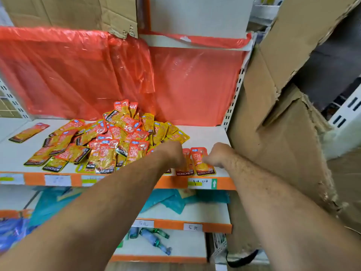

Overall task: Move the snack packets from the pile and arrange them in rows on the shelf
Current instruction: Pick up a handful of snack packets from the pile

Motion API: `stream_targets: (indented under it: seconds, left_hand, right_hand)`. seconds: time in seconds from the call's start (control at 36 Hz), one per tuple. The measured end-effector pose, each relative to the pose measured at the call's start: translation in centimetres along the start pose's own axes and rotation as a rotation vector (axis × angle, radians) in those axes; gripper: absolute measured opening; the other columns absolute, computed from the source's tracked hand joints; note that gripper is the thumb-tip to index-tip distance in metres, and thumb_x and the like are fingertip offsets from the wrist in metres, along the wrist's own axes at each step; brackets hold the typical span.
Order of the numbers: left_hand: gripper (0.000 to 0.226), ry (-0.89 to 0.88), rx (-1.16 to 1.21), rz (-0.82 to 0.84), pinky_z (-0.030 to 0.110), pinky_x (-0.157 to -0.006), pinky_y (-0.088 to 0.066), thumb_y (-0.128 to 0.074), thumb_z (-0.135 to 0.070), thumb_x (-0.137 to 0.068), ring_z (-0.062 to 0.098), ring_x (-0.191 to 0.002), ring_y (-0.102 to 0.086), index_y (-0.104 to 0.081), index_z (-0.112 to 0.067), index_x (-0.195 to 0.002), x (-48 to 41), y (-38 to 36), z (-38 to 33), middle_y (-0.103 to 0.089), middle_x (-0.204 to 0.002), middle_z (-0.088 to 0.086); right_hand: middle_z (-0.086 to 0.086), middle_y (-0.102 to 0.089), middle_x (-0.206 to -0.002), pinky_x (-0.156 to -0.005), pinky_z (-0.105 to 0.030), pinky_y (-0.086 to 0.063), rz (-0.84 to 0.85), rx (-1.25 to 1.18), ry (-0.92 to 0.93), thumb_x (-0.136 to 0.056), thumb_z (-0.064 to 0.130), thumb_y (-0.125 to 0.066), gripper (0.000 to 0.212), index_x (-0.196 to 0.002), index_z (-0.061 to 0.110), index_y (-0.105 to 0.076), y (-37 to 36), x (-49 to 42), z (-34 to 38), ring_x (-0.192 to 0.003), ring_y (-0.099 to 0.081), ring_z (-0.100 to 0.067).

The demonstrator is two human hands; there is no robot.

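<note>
We stand in a shop: a white shelf with an orange edge strip and handwritten price tags at 6 o'clock, a slotted upright at 2, torn cartons at 3, identical snack packets heaped at 9.

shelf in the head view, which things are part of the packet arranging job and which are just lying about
Job: pile of snack packets, row packets at the front edge, white shelf, left hand, right hand.
Lying about: red plastic sheet, cardboard boxes, teal bags below, bottles on the lowest shelf.
</note>
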State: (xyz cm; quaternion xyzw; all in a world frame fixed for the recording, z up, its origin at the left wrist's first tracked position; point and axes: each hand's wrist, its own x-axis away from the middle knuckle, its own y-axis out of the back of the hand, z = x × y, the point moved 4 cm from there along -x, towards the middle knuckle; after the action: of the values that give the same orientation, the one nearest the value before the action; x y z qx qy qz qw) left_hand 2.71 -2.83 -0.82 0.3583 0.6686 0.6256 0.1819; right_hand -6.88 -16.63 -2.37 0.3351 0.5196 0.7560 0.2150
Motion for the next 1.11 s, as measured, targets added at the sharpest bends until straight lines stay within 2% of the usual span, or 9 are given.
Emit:
stream_targets:
  seconds: [0.14, 0.22, 0.31, 0.44, 0.56, 0.72, 0.97, 1.03, 1.11]
  left_hand:
    - [0.019, 0.069, 0.023, 0.025, 0.030, -0.066, -0.048, -0.062, -0.035, -0.086, 0.027, -0.092, -0.066, -0.056, -0.017, -0.087, -1.0, -1.5, -0.4, -0.068, -0.098, 0.007]
    - [0.015, 0.081, 0.041, -0.024, 0.031, -0.066, -0.048, -0.061, -0.028, -0.085, 0.028, -0.093, -0.067, -0.057, -0.016, -0.094, -1.3, -1.8, -0.4, -0.069, -0.103, 0.008]
    - [0.030, 0.114, 0.085, -0.066, 0.032, -0.068, -0.046, -0.062, -0.024, -0.087, 0.029, -0.099, -0.066, -0.057, -0.013, -0.114, -1.6, -2.1, -0.2, -0.067, -0.110, 0.008]
    - [0.043, 0.182, 0.177, -0.035, 0.034, -0.075, -0.050, -0.072, -0.020, -0.083, 0.029, -0.104, -0.065, -0.053, -0.009, -0.120, -1.8, -2.5, -0.3, -0.066, -0.114, 0.009]
    - [0.035, 0.217, 0.257, 0.026, 0.033, -0.073, -0.054, -0.080, -0.021, -0.078, 0.026, -0.090, -0.064, -0.061, -0.010, -0.104, -2.0, -2.7, -0.2, -0.068, -0.103, 0.008]
    - [0.031, 0.232, 0.313, 0.027, 0.033, -0.073, -0.054, -0.081, -0.020, -0.075, 0.028, -0.092, -0.065, -0.063, -0.011, -0.098, -2.4, -2.7, -0.3, -0.064, -0.095, 0.009]
    - [0.014, 0.271, 0.474, -0.016, 0.030, -0.063, -0.046, -0.065, -0.013, -0.085, 0.025, -0.071, -0.055, -0.056, -0.010, -0.074, -2.7, -2.6, 0.6, -0.063, -0.088, 0.011]
    - [0.006, 0.276, 0.528, -0.034, 0.031, -0.065, -0.048, -0.065, -0.012, -0.084, 0.027, -0.074, -0.059, -0.064, -0.008, -0.080, -2.6, -2.1, 1.0, -0.068, -0.092, 0.013]
    - [0.017, 0.271, 0.605, -0.089, 0.036, -0.078, -0.057, -0.066, -0.010, -0.084, 0.032, -0.094, -0.068, -0.072, -0.001, -0.097, -2.7, -1.0, 2.1, -0.072, -0.101, 0.015]
  right_hand:
    - [-0.003, -0.061, -0.078, -0.064, -0.028, -0.049, 0.054, -0.028, -0.048, -0.080, 0.049, -0.071, 0.038, -0.075, 0.017, -0.052, -1.2, -0.9, -0.4, -0.077, -0.066, -0.023]
    - [-0.002, -0.062, -0.083, -0.071, -0.031, -0.054, 0.058, -0.035, -0.059, -0.080, 0.051, -0.075, 0.041, -0.089, 0.016, -0.056, -1.4, -1.1, -0.6, -0.080, -0.066, -0.022]
    - [-0.003, -0.062, -0.094, -0.082, -0.036, -0.057, 0.057, -0.043, -0.046, -0.079, 0.050, -0.077, 0.046, -0.102, 0.016, -0.057, -1.8, -1.4, -0.5, -0.090, -0.066, -0.023]
    - [-0.005, -0.065, -0.102, -0.078, -0.034, -0.054, 0.069, -0.126, -0.069, -0.076, 0.044, -0.082, 0.052, -0.111, 0.014, -0.059, -2.4, -1.6, -0.3, -0.090, -0.065, -0.024]
    - [-0.005, -0.065, -0.100, -0.075, -0.033, -0.052, 0.073, -0.179, -0.084, -0.076, 0.042, -0.084, 0.050, -0.109, 0.013, -0.060, -2.5, -1.5, -0.5, -0.086, -0.064, -0.023]
    - [-0.008, -0.069, -0.104, -0.078, -0.033, -0.054, 0.065, -0.245, -0.105, -0.075, 0.039, -0.085, 0.045, -0.104, 0.012, -0.064, -2.5, -1.6, -0.5, -0.091, -0.067, -0.025]
    - [-0.013, -0.070, -0.106, -0.090, -0.043, -0.057, 0.072, -0.532, -0.161, -0.074, 0.017, -0.086, 0.040, -0.105, 0.006, -0.065, -2.4, -1.8, -0.1, -0.097, -0.068, -0.030]
    - [-0.014, -0.070, -0.102, -0.088, -0.041, -0.057, 0.045, -0.602, -0.168, -0.076, 0.013, -0.082, 0.027, -0.095, 0.006, -0.064, -2.1, -1.9, 0.0, -0.095, -0.068, -0.030]
    - [-0.015, -0.070, -0.096, -0.079, -0.039, -0.056, -0.003, -0.754, -0.173, -0.076, 0.008, -0.080, 0.021, -0.087, 0.007, -0.062, -1.5, -1.9, 0.1, -0.088, -0.068, -0.030]
